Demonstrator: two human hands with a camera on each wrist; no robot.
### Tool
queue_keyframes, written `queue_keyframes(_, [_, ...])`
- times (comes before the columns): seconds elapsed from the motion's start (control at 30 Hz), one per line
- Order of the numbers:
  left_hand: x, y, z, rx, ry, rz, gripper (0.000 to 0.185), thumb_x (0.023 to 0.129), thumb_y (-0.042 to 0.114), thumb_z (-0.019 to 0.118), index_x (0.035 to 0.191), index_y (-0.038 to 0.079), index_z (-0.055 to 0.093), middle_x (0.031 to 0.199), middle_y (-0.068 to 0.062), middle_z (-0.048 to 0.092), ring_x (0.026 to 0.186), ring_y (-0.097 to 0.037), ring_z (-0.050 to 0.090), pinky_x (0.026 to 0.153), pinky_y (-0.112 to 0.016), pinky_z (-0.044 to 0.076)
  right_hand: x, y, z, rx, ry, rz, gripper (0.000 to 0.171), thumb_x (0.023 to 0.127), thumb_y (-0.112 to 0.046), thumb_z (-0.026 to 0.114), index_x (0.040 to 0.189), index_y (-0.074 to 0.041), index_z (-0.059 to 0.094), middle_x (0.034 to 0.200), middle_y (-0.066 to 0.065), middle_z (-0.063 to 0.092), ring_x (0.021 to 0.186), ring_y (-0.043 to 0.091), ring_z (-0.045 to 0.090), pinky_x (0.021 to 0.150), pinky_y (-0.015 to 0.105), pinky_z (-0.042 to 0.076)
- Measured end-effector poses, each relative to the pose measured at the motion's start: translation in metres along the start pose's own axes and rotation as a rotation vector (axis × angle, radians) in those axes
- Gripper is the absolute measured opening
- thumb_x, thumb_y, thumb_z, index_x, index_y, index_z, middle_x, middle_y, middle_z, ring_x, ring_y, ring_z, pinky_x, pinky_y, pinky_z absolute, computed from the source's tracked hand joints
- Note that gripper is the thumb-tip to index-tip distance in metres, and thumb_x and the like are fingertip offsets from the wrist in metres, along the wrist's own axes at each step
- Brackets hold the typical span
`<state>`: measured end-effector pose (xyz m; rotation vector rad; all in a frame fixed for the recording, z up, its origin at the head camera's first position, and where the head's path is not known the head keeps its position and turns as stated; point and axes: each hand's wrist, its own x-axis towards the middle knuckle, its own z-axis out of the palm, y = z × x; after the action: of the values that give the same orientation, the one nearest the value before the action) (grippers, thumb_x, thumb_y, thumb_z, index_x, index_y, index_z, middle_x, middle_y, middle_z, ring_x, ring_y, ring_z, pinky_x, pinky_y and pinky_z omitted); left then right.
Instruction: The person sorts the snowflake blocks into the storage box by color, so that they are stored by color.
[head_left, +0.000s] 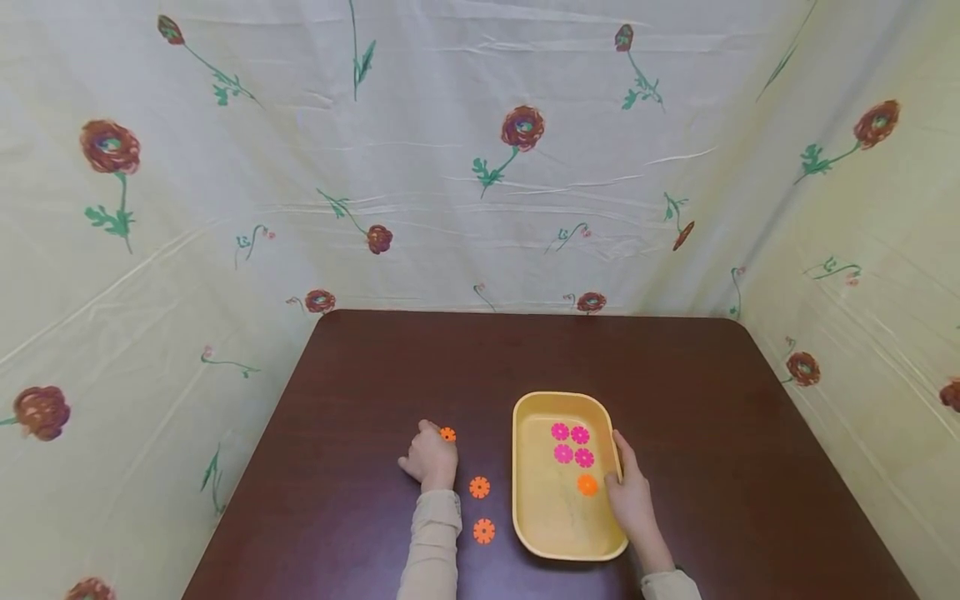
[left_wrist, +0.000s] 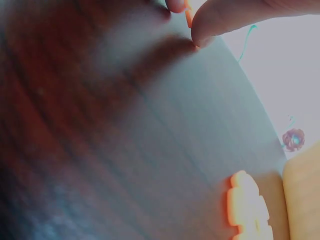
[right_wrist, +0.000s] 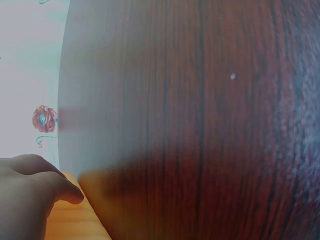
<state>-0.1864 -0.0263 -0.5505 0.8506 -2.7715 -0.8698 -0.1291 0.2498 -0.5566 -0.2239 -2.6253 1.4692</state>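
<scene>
- Pinching an orange flower disc (head_left: 447, 434) between its fingertips, the left hand (head_left: 430, 456) sits on the dark brown table (head_left: 360, 375), left of the yellow tray (head_left: 525, 533); the left wrist view shows the disc's orange edge (left_wrist: 188, 15) caught between a finger and the thumb (left_wrist: 225, 17), just above the tabletop.
- Two more orange discs lie loose on the table between the left sleeve (head_left: 435, 542) and the tray: one (head_left: 480, 487) near the wrist, another (head_left: 484, 531) closer to the person.
- The right hand (head_left: 632, 492) rests against the tray's right rim, fingers lying along it and the thumb hooked over the edge; the right wrist view shows curled fingers (right_wrist: 35, 185) on the yellow rim (right_wrist: 70, 225).
- Inside the tray lie four pink flower discs (head_left: 572, 443) in a close cluster, and one orange disc (head_left: 587, 484) just beside the right hand's thumb.
- Floral cloth (head_left: 480, 167) hangs behind and to both sides of the table.
</scene>
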Motion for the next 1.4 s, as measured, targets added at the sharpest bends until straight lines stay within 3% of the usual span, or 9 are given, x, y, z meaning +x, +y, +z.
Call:
queue_keyframes(0.2, [0.001,0.003,-0.001,-0.017,-0.010,0.001,0.017,0.079,0.010,0.064,0.093,0.007,0.056,0.081,-0.015,0.064,0.074,-0.035,0.060,0.077,-0.052,0.034,0.001,0.000,-0.001,0.010,-0.049,0.050,0.059,0.087,0.002,0.041,0.143,-0.011,0.026,0.138,0.025,0.037,0.101,0.036,0.052,0.074,0.038,0.043])
queue_keyframes(0.7, [-0.002,0.013,-0.005,-0.015,-0.036,0.048,0.007,0.082,0.013,0.062,0.084,0.011,0.068,0.082,-0.009,0.066,0.073,-0.031,0.061,0.077,-0.049,0.037,0.002,0.003,-0.001,0.007,-0.055,0.052,0.060,0.087,0.002,0.041,0.143,-0.011,0.025,0.137,0.026,0.038,0.094,0.034,0.052,0.070,0.036,0.043])
queue_keyframes(0.93, [-0.006,0.023,-0.010,-0.023,-0.025,0.104,0.012,0.086,0.016,0.060,0.091,0.011,0.069,0.086,-0.009,0.068,0.075,-0.032,0.062,0.077,-0.051,0.040,0.001,0.005,0.000,0.023,-0.072,0.077,0.060,0.089,0.001,0.040,0.144,-0.013,0.023,0.139,0.024,0.037,0.111,0.039,0.050,0.088,0.049,0.043])
queue_keyframes(1.4, [-0.019,0.057,-0.019,-0.055,-0.059,0.150,0.014,0.088,0.019,0.058,0.094,0.012,0.069,0.085,-0.006,0.068,0.074,-0.029,0.063,0.071,-0.045,0.045,0.002,0.005,-0.001,0.007,-0.055,0.051,0.059,0.088,0.002,0.042,0.143,-0.012,0.025,0.134,0.027,0.041,0.087,0.032,0.055,0.062,0.031,0.045])
